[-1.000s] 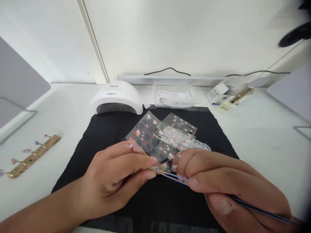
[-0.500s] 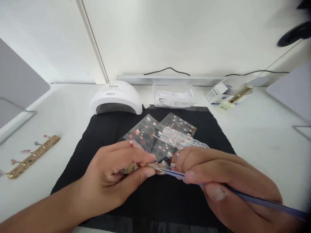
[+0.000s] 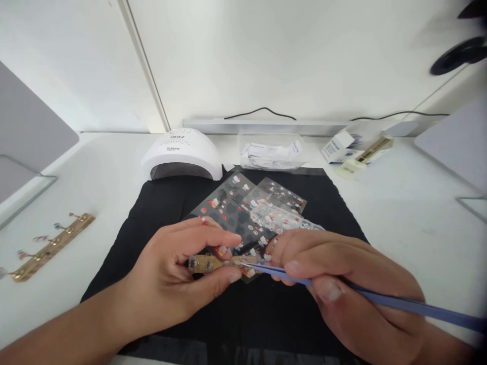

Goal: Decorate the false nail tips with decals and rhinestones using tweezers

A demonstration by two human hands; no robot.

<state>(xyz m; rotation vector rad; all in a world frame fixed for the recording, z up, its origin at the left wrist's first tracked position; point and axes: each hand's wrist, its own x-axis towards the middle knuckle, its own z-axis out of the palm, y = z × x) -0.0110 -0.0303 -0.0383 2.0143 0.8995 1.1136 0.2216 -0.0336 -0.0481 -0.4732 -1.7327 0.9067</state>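
Note:
My left hand (image 3: 178, 271) is curled around a short wooden strip (image 3: 216, 264) that carries small clear nail tips. Its thumb lies along the near side, and its index finger is lifted off above. In my right hand (image 3: 353, 289) is a pair of blue tweezers (image 3: 285, 275), pinched between thumb and fingers. The tweezers' points meet the right part of the strip, beside my left fingertips; whether anything is between them is too small to tell. Under and behind both hands lie transparent nail sticker sheets (image 3: 228, 203) with red and white cartoon figures.
A black cloth (image 3: 152, 218) covers the middle of the white table. At the back stand a white nail lamp (image 3: 182, 152), a clear tray of white packets (image 3: 272, 159) and a small white box (image 3: 338, 147). To the left, another wooden strip (image 3: 53, 247) holds decorated nail tips.
My left index finger and thumb have parted, uncovering more of the wooden strip. My right hand and the tweezers have shifted slightly, and the tweezers sit at a flatter angle.

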